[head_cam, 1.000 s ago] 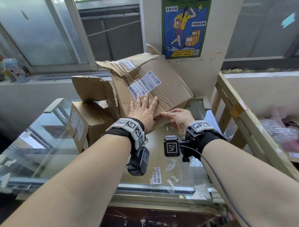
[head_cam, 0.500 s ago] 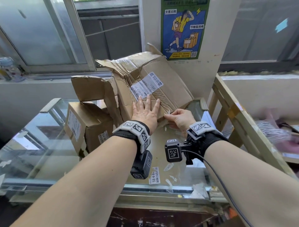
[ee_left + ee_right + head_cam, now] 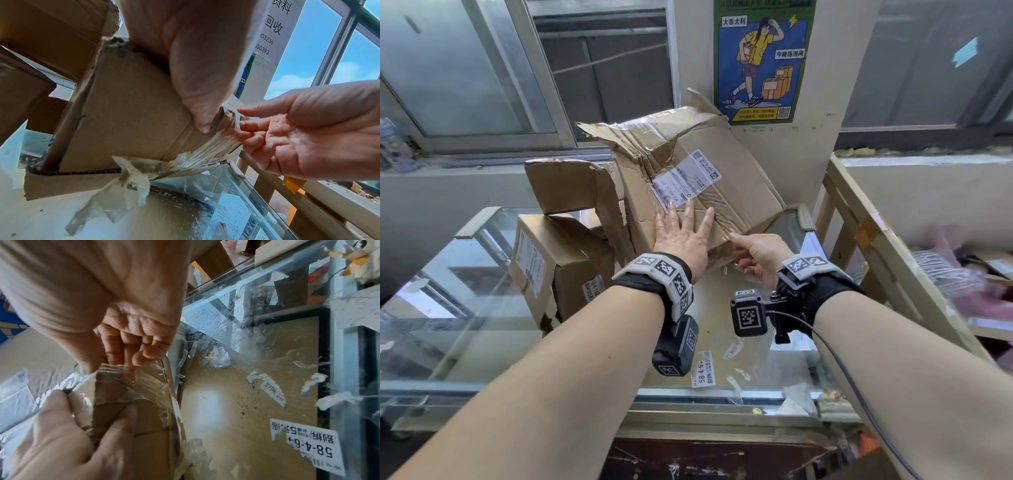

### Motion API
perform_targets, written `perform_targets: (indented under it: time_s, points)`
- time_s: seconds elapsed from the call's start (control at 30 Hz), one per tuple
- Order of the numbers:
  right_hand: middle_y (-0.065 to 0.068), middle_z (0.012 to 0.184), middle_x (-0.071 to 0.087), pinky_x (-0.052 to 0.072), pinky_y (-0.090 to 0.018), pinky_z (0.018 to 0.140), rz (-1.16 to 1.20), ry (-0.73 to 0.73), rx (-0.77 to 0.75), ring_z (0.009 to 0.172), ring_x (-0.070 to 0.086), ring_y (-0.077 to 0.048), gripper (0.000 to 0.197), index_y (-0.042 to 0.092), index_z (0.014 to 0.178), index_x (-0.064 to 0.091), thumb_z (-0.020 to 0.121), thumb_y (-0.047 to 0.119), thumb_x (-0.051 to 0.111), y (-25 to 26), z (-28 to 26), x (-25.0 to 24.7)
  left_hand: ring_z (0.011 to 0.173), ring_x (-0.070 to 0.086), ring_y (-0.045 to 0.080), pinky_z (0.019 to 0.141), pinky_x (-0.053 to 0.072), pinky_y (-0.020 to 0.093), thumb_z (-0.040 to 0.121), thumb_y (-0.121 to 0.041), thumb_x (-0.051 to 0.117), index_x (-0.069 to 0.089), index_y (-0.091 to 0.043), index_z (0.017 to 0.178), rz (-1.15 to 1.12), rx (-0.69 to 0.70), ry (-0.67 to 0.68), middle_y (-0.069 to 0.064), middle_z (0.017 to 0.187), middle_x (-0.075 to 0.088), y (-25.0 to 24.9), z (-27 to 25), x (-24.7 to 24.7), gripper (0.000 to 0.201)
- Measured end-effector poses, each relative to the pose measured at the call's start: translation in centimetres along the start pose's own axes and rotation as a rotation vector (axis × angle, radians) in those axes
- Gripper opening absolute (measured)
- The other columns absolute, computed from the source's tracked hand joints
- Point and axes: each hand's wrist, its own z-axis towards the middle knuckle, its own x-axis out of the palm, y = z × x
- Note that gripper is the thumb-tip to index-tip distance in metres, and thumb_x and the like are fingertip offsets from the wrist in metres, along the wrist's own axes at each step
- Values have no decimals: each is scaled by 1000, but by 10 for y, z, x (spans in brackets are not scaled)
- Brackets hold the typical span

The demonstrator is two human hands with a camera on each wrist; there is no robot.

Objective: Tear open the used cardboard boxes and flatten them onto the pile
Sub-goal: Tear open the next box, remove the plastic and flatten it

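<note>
A large crumpled cardboard box (image 3: 722,178) with a white shipping label leans tilted on the glass counter (image 3: 465,308). My left hand (image 3: 685,222) lies flat on its front face, fingers straight, pressing it. My right hand (image 3: 734,240) pinches a strip of clear tape (image 3: 127,381) at the box's lower right corner. In the left wrist view the tape (image 3: 207,155) stretches in strands from the box's (image 3: 127,110) edge toward my right hand (image 3: 246,126). The left hand's thumb (image 3: 197,81) lies against the cardboard.
A smaller closed box (image 3: 551,260) stands left of the big one, a torn box (image 3: 565,185) on top of it. A wooden frame (image 3: 876,240) rises on the right. Tape scraps and a label (image 3: 705,370) stick to the counter. A poster (image 3: 760,58) hangs on the wall behind.
The left hand stays flat on the box. The right hand keeps its pinch at the box's lower right corner, and the box has tipped up slightly.
</note>
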Motion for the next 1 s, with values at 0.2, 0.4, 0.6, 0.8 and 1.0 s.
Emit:
perform_targets:
  time_s: [0.2,0.4,0.6,0.8,1.0]
  points:
    - [-6,73,61,31,-23,45,-77,12,98,48,36,-11,38,8,86,67,79,44,72,4,3,-2,143,-20,37,113,-10,54,95,-36,49,-20,-32,148,-7,-2,-7,8,156,-24,2,2,3,88]
    - [-13,79,55,28,-17,36,-6,58,45,38,33,-7,24,8,76,66,78,30,76,0,2,5,143,-18,38,113,-9,54,95,-33,48,-19,-30,148,2,-1,-23,9,156,-24,-1,1,4,86]
    - [-7,69,55,28,-20,37,132,27,18,41,33,-8,28,13,63,54,78,19,76,-8,6,9,142,-19,39,115,-8,54,95,-23,44,-21,-23,148,-5,-12,-36,14,156,-24,-4,-1,3,84]
    - [-4,64,54,34,-23,50,221,-26,-8,55,43,-13,34,15,58,48,78,11,75,-9,2,16,142,-18,40,115,-6,54,97,-25,41,-18,-20,149,-5,-26,-50,16,156,-22,-6,-3,2,79]
    - [-16,75,66,53,-31,62,-30,-53,-124,62,56,-22,17,0,78,71,77,16,78,-2,-9,0,141,-19,43,114,-8,56,98,-25,39,-19,-21,149,6,-21,-57,19,155,-22,-13,-5,2,77]
